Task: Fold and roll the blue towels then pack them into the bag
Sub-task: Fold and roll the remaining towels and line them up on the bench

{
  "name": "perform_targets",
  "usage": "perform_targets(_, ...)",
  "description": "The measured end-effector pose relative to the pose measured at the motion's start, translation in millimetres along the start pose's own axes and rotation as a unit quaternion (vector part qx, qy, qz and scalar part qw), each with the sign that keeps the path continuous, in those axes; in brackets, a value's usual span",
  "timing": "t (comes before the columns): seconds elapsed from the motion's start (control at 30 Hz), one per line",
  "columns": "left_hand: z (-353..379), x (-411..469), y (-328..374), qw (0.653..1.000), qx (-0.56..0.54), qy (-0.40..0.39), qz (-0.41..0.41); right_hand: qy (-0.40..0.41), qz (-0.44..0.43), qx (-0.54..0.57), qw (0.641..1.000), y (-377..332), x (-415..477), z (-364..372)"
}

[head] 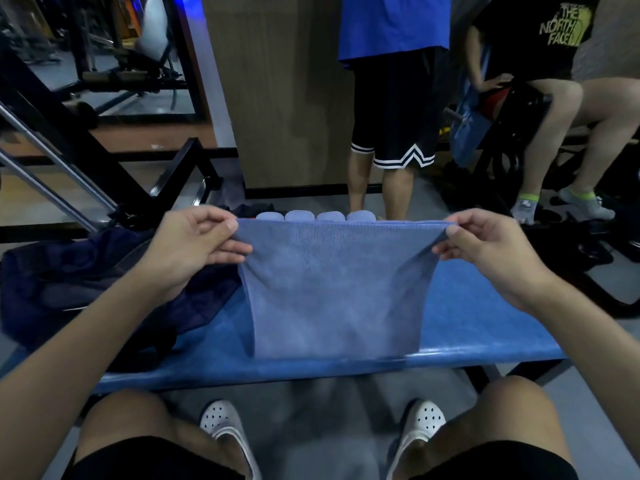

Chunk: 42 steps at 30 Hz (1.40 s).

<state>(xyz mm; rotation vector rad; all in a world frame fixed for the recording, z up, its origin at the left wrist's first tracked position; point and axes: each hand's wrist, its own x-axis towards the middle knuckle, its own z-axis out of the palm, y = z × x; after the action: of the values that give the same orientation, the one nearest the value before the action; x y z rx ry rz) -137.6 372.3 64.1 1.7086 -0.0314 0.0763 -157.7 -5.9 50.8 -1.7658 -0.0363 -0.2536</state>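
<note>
1. One dark bag (86, 271) lies far left on the bench (485, 323).
2. My left hand (194, 251) pinches a top corner of the towel (336, 289).
3. I see its top edge stretched side to side, the cloth hanging above the bench.
4. My right hand (491, 254) pinches the other corner, equally near.

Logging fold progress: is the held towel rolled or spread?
Spread: left hand and right hand pinch the towel by its top corners; it hangs flat.

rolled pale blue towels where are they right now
Head view, centre: four rolled pale blue towels line the far side of the blue padded bench, just behind the held blue towel.
</note>
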Motion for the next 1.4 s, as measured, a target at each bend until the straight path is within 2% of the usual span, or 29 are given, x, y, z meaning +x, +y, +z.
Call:
perform_targets(0.1,0.0,-1.8,9.7,0.996,0.004,0.018,0.082,0.038,-0.049,0.034,0.998,-5.7,1.6,-2.1)
perform_targets(0.2,-0.8,-13.2,6.9,0.994,0.021,0.0,0.106,0.042,-0.062,0.035,0.997,-4.7,-5.2,-5.8)
perform_targets(0.33,-3.7,-30.3,-29.6,0.997,0.031,-0.045,0.047,-0.021,-0.013,-0.047,0.999,20.2,-28.2,-11.6)
perform_targets(0.5,-7.5,-53.6,-94.7,0.986,0.057,-0.131,-0.088,-0.148,0.108,-0.143,0.973,74.8,-61.5,-13.2)
perform_targets(0.67,-14.1,-64.1,-127.2,0.968,0.132,-0.183,-0.114,-0.219,0.159,-0.167,0.948,96.9,-74.2,-13.3)
perform_targets(0.77,-14.7,-55.3,-130.1,0.967,0.161,-0.176,-0.091,-0.181,0.142,-0.156,0.961,99.5,-68.6,-7.9)
perform_targets(0.9,3.4,-30.7,-136.4,0.978,0.183,-0.079,-0.059,-0.073,0.11,-0.146,0.98,117.8,-46.5,11.1)
perform_targets(1.0,14.1,-6.5,-151.2,0.982,0.176,-0.015,-0.062,-0.022,0.106,-0.137,0.985,133.5,-24.3,28.5)
perform_targets(1.13,26.0,24.2,-175.7,0.98,0.176,0.023,-0.092,0.023,0.111,-0.125,0.986,157.5,4.0,46.2)
perform_targets(1.4,37.6,54.4,-216.4,0.967,0.233,0.045,-0.097,0.054,0.111,-0.2,0.972,208.2,27.0,57.7)
